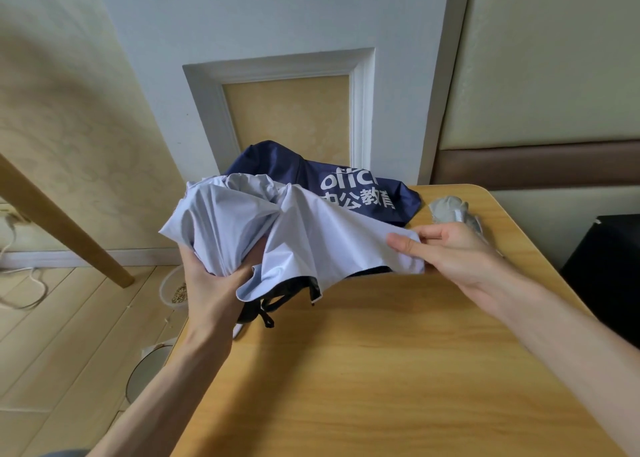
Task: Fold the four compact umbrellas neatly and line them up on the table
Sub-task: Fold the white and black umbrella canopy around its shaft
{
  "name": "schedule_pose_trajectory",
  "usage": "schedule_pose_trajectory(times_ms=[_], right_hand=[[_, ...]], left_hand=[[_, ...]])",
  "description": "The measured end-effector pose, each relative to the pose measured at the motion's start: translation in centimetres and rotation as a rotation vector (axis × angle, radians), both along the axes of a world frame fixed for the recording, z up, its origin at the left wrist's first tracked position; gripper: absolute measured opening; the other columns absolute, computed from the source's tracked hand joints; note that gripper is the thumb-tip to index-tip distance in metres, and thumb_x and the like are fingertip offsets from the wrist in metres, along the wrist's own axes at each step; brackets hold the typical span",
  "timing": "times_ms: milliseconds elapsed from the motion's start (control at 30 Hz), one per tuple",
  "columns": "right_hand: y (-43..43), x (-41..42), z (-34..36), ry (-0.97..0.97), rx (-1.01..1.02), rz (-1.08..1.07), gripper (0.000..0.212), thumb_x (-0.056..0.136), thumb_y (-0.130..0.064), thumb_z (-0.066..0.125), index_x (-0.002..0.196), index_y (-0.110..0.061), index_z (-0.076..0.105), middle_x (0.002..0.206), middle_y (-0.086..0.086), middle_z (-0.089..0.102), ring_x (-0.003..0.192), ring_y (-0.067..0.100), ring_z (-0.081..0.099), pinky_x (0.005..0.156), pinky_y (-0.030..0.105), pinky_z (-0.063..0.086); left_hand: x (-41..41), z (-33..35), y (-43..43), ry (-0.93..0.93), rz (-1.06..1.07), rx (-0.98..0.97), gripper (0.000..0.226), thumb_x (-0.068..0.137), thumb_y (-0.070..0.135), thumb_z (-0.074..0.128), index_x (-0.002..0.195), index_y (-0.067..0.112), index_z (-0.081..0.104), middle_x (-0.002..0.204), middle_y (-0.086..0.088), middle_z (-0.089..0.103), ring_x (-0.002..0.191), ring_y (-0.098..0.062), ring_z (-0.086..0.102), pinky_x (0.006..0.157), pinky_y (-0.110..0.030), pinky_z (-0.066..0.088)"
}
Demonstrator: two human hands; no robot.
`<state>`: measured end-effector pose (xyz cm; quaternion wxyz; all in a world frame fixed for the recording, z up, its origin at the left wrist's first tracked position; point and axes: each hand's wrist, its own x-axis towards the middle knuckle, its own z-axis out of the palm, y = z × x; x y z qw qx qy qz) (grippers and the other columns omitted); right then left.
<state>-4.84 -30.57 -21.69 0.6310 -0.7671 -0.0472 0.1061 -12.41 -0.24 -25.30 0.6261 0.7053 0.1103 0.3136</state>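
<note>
A pale lilac umbrella (311,235) with a black lining hangs loose and unfolded over the far left part of the wooden table (381,370). My left hand (211,283) grips its bunched canopy from below at the table's left edge. My right hand (450,248) pinches a flap of the same canopy and holds it out to the right. Behind it lies a navy umbrella (363,193) with white lettering, crumpled against the wall. A silver-grey umbrella (450,209) lies at the far right, partly hidden by my right hand. A black strap (266,314) dangles below the lilac canopy.
A white panelled wall (277,75) rises right behind the table. A slanted wooden leg (62,221) stands on the floor at left, with cables (20,283) and a small bowl (173,290) near it. A black box (606,266) sits right of the table.
</note>
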Motion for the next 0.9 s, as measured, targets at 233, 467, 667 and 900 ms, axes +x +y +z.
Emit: schedule_pose_trajectory(times_ms=[233, 467, 667, 900], right_hand=[[0.1, 0.0, 0.5, -0.221, -0.025, -0.058, 0.011, 0.1, -0.027, 0.071, 0.095, -0.02, 0.079, 0.092, -0.005, 0.081, 0.088, 0.009, 0.071, 0.082, 0.02, 0.052], [2.7, -2.7, 4.2, -0.302, 0.213, 0.21, 0.025, 0.097, -0.027, 0.07, 0.107, -0.004, 0.074, 0.106, 0.018, 0.076, 0.097, 0.014, 0.067, 0.09, 0.032, 0.051], [8.8, -3.0, 6.3, -0.306, 0.181, 0.171, 0.013, 0.096, -0.026, 0.077, 0.09, -0.014, 0.079, 0.085, 0.002, 0.077, 0.083, 0.007, 0.068, 0.083, 0.029, 0.052], [13.1, -2.3, 8.9, -0.24, 0.004, 0.149, 0.017, 0.093, -0.023, 0.077, 0.078, -0.015, 0.075, 0.067, -0.007, 0.071, 0.063, 0.002, 0.062, 0.061, 0.012, 0.046]], left_hand=[[0.0, 0.1, -0.1, 0.02, -0.039, 0.027, 0.105, 0.071, 0.022, 0.08, 0.161, 0.034, 0.028, 0.147, 0.008, 0.055, 0.127, -0.005, 0.06, 0.105, -0.032, 0.052], [0.3, 0.7, -1.3, 0.068, -0.131, 0.031, 0.1, 0.073, 0.025, 0.094, 0.134, 0.062, 0.024, 0.13, 0.034, 0.049, 0.108, 0.026, 0.056, 0.085, -0.003, 0.05], [-1.0, 1.8, -0.6, 0.192, -0.544, 0.096, 0.111, 0.075, 0.01, 0.076, 0.158, 0.046, 0.012, 0.143, 0.013, 0.057, 0.122, -0.006, 0.064, 0.086, -0.018, 0.057], [-2.2, 2.9, -0.4, 0.239, -0.794, 0.159, 0.137, 0.066, 0.024, 0.098, 0.16, 0.047, 0.001, 0.152, 0.024, 0.05, 0.14, 0.0, 0.049, 0.11, -0.025, 0.047]])
